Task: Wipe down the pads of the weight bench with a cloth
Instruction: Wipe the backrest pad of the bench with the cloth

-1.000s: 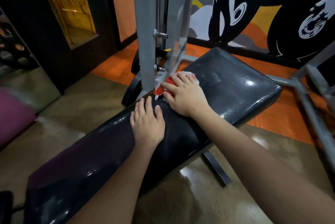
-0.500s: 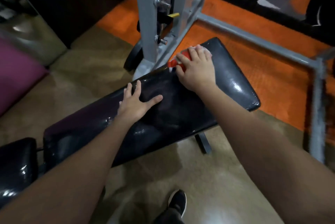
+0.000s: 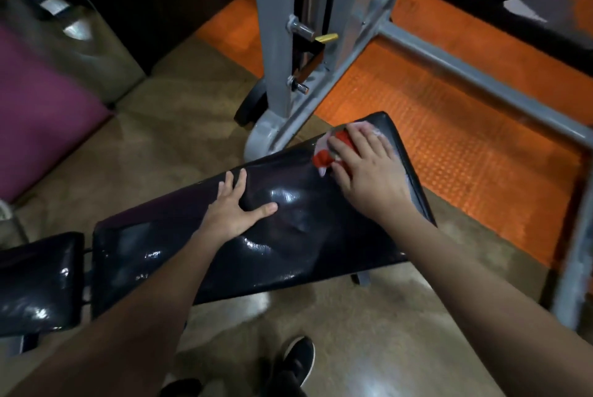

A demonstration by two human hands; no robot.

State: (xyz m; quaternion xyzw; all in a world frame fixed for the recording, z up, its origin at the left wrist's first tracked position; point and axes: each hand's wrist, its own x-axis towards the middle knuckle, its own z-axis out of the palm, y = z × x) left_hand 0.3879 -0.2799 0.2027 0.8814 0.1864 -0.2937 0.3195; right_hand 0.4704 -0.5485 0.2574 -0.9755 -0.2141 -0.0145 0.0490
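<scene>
- Long pad [image 3: 288,236]: black, glossy, runs across the middle of the view from 8 o'clock up to 2 o'clock; light glints off its wrinkled cover.
- Short pad [image 3: 35,284]: black, glossy, at 9 o'clock, just beside the long pad's lower end, a narrow gap between the two.
- Cloth [image 3: 324,156]: red and white, bunched, lying on the far end of the long pad at 1 o'clock, mostly covered by the right hand.
- Right hand [image 3: 369,172]: palm down on the cloth, fingers fairly straight and pressing it against the pad; whether the thumb curls round the cloth cannot be told.
- Left hand [image 3: 234,207]: flat on the middle of the long pad, fingers spread wide, thumb pointing toward 3 o'clock; holds nothing.
- Grey frame [image 3: 272,27]: metal upright with bolts, at 12 o'clock, behind the long pad.
- Orange mat [image 3: 449,123]: studded floor covering, from 12 to 3 o'clock.
- Shoe [image 3: 298,358]: black, white sole, at 6 o'clock on the brown floor [image 3: 369,348].
- Purple cushion [image 3: 41,107]: at 10 o'clock.
</scene>
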